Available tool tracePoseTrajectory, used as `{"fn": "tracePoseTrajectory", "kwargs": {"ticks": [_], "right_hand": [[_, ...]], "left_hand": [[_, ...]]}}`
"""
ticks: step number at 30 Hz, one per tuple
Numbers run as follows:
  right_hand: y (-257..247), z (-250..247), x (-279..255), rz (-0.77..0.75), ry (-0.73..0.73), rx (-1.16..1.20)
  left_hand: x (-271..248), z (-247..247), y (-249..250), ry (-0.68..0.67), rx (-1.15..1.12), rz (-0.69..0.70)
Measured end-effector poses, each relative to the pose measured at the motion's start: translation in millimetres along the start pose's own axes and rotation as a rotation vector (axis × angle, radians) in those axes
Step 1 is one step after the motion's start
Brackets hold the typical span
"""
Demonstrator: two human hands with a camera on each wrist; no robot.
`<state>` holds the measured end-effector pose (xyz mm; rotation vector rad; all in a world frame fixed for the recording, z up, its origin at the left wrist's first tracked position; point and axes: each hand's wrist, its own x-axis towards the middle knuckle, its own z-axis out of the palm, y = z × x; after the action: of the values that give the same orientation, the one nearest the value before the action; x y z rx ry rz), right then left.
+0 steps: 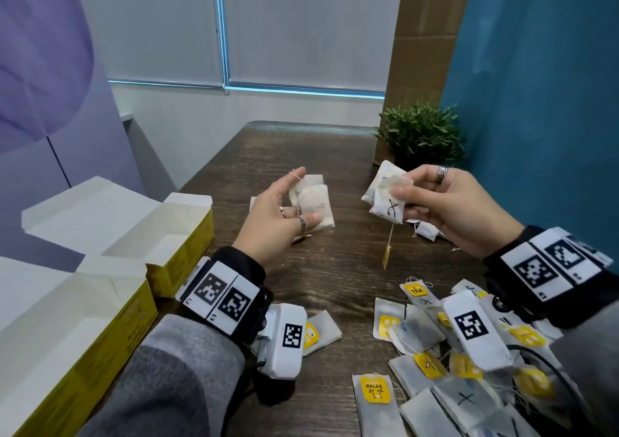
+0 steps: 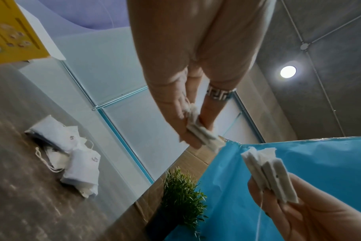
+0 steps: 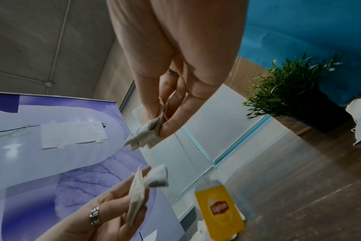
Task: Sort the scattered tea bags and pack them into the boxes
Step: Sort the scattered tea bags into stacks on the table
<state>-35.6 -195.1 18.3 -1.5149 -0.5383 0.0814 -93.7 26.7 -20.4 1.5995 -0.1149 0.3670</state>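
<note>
My left hand [image 1: 294,202] is raised over the dark wooden table [image 1: 335,262] and pinches a small stack of pale tea bags [image 1: 316,205] between thumb and fingers; the left wrist view shows that stack [image 2: 204,135] edge-on. My right hand [image 1: 412,188] holds another stack of tea bags [image 1: 387,197], the front one marked with a black X. A string with a yellow tag [image 1: 387,257] dangles from it, and the tag [image 3: 220,210] appears large in the right wrist view. Two open yellow boxes [image 1: 187,235] [image 1: 100,329] stand at the left.
A heap of loose tea bags with yellow tags [image 1: 469,363] lies at the near right. A few tea bags [image 2: 76,156] lie on the table beyond my left hand, others [image 1: 425,229] under my right. A potted plant [image 1: 422,135] stands at the far right by a blue wall.
</note>
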Motion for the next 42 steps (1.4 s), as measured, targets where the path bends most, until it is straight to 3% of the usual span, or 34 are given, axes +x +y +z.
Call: {"fn": "tracePoseTrajectory", "kwargs": {"ticks": [4,8,14,17,19,23,25,28,31,35,42], "right_hand": [[-2.4,-7.0,3.2,-0.033,0.112,0.011],[-1.9,-30.1,9.9,-0.042,0.203,-0.086],[13.4,-83.5,51.9,0.160,0.322,-0.365],[32.4,-106.5,72.0,0.245,0.380,-0.657],[45.0,-120.8,82.4,0.358,0.336,-0.849],[55.8,-131.6,81.2,0.588,0.067,-1.053],[60.2,-133.5,81.0,0.609,-0.011,-1.147],[70.5,-132.8,88.5,0.553,-0.019,-1.292],[81.6,-130.4,93.5,0.506,0.036,-1.283],[89.1,-121.3,101.8,0.491,-0.009,-1.345],[72.7,-113.4,113.5,0.398,0.225,-0.618]], "left_hand": [[7.9,-11.8,-6.1,0.087,0.149,-0.069],[16.8,-18.8,-5.0,0.128,0.134,-0.152],[64.2,-19.8,-4.3,0.043,0.256,-0.345],[86.2,-16.8,-15.3,0.073,0.323,-0.423],[96.8,-19.0,-27.5,0.078,0.427,-0.466],[105.6,-22.1,-43.2,-0.006,0.695,-0.523],[109.3,-22.7,-47.7,-0.030,0.754,-0.554],[111.9,-22.3,-50.8,-0.041,0.826,-0.568],[114.4,-21.6,-52.2,-0.045,0.911,-0.553],[119.1,-24.4,-55.0,-0.079,0.938,-0.575],[123.3,-32.3,-61.9,-0.074,0.932,-0.598]]}}
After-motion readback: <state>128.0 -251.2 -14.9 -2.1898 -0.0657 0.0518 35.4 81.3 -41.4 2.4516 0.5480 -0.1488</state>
